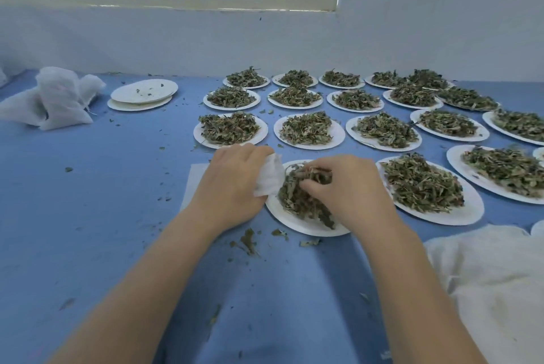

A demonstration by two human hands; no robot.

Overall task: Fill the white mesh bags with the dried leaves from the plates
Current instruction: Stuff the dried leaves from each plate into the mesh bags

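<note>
My left hand [232, 184] grips a white mesh bag [268, 176] at the left rim of the nearest white plate [297, 223]. The bag's mouth faces the pile of dried leaves [297, 195] on that plate. My right hand [350, 187] lies on the pile, its fingers curled round a bunch of leaves close to the bag's mouth. Several more plates heaped with dried leaves [421, 184] spread across the blue table to the right and behind.
Filled mesh bags [59, 98] lie at the far left, beside a stack of emptied plates [142, 94]. A heap of white cloth or bags [494, 284] lies at the lower right. A flat white bag [194, 181] lies under my left wrist. Leaf crumbs [248, 241] litter the table.
</note>
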